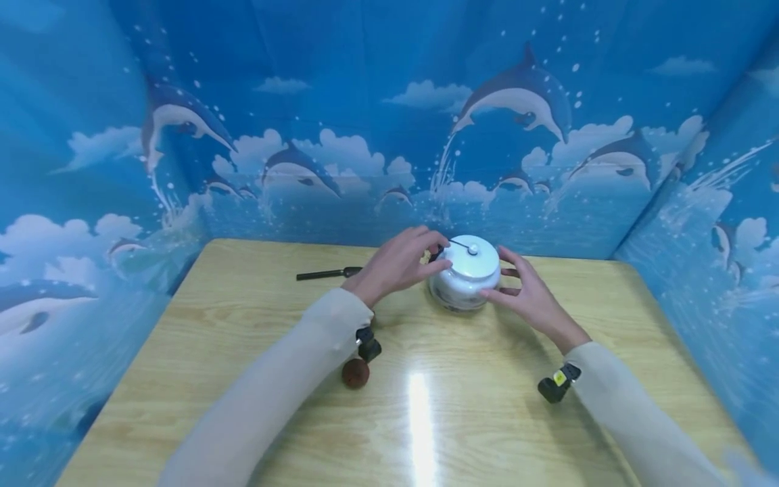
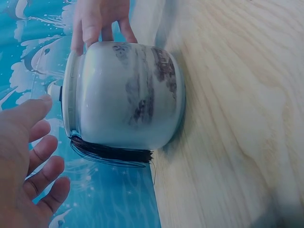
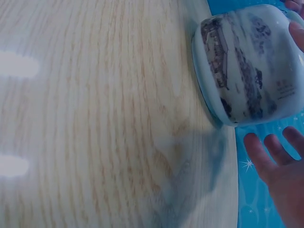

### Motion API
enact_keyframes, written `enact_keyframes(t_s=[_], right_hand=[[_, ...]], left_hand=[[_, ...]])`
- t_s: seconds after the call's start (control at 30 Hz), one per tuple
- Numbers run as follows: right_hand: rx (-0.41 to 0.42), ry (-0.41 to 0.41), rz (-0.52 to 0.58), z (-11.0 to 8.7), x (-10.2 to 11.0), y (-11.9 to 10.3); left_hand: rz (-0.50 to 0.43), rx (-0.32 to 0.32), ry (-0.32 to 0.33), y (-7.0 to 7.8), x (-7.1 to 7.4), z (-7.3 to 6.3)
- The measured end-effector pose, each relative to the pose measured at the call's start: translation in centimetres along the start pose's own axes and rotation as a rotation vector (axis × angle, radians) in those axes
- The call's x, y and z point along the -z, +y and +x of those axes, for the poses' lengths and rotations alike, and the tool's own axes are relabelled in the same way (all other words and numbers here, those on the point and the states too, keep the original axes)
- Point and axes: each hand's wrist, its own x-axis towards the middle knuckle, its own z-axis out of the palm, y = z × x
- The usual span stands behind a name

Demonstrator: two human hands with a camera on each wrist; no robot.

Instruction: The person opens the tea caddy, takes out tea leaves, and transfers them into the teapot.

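Note:
A white porcelain jar (image 1: 464,292) with a dark painted scene stands near the table's back edge. Its lid (image 1: 483,265) has a small round knob (image 2: 55,90) with a dark cord. A black tassel (image 2: 111,156) hangs down the jar's left side. My left hand (image 1: 398,264) hovers at the left of the lid, thumb close by the knob and the other fingers loosely bent. On the opposite side, my right hand (image 1: 534,303) has its fingers and thumb spread along the jar's side. In the right wrist view its fingers (image 3: 261,156) stand apart beneath the jar.
A thin black stick-like thing (image 1: 321,274) lies left of the jar, partly behind my left wrist. Under my left forearm is a round reddish-brown object (image 1: 356,374). A blue dolphin-print curtain (image 1: 365,169) rises behind and beside the wooden table (image 1: 481,406).

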Motion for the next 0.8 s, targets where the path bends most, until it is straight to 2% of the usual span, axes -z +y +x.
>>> enact_keyframes(t_s=[0.2, 0.33, 0.5, 0.8], right_hand=[[0.041, -0.053, 0.028, 0.7, -0.4, 0.0], [0.043, -0.074, 0.038, 0.8, -0.5, 0.2], [0.044, -0.075, 0.043, 0.9, -0.4, 0.3], [0.039, -0.073, 0.047, 1.1, -0.5, 0.6]], left_hand=[[-0.007, -0.019, -0.009, 0.6, -0.1, 1.1], [0.017, -0.004, -0.023, 1.1, -0.1, 1.8], [0.029, 0.008, -0.044, 1.5, -0.5, 2.6], [-0.015, 0.007, -0.043, 2.1, -1.5, 3.3]])
